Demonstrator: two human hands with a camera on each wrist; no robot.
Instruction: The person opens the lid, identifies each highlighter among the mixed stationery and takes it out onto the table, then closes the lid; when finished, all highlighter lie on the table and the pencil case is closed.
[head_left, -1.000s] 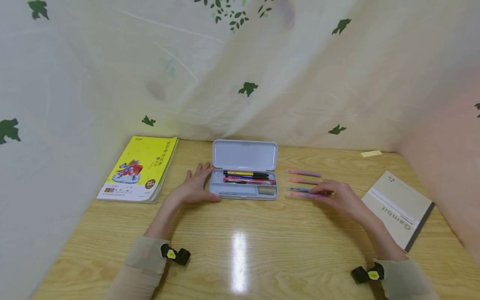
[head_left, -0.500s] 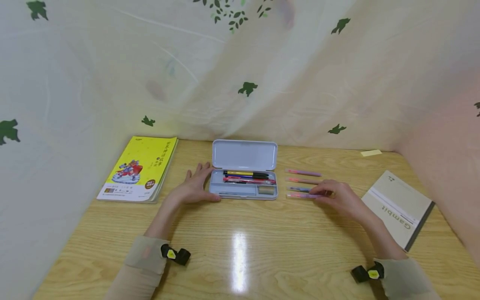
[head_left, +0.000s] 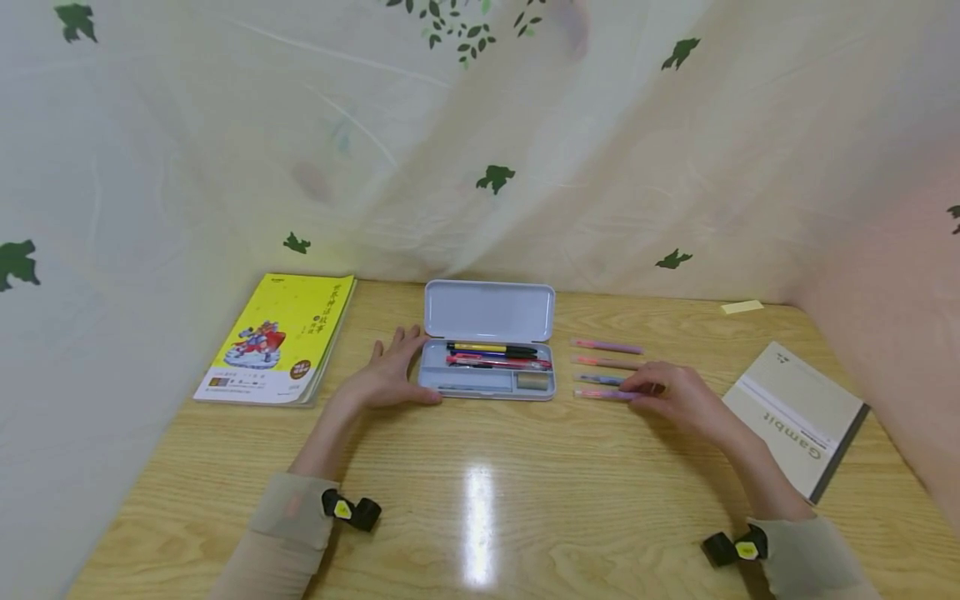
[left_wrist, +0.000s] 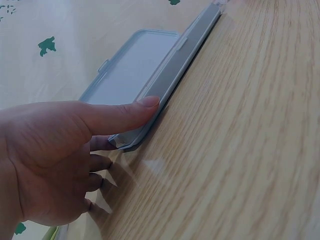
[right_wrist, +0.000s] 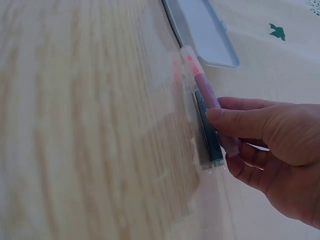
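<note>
The open pencil case (head_left: 472, 380) lies at the back middle of the table, its pale blue lid (head_left: 491, 310) tipped back. Several pens (head_left: 495, 354) and a tan block (head_left: 532, 381) are inside. My left hand (head_left: 385, 377) rests at its left end, fingers spread; in the left wrist view, the thumb (left_wrist: 125, 116) presses the front wall. To the right, my right hand (head_left: 681, 402) pinches the nearest highlighter (head_left: 603, 394), purple with a pink tip under a clear cap. A blue highlighter (right_wrist: 207, 127) lies right beside it. Two more highlighters, orange-brown (head_left: 600, 362) and purple (head_left: 611, 346), lie beyond.
A yellow book (head_left: 292, 325) lies at the left. At the right is a beige notebook (head_left: 795, 421) with a dark spine. A small pale yellow strip (head_left: 742, 307) lies near the back edge, in front of the patterned curtain (head_left: 600, 167).
</note>
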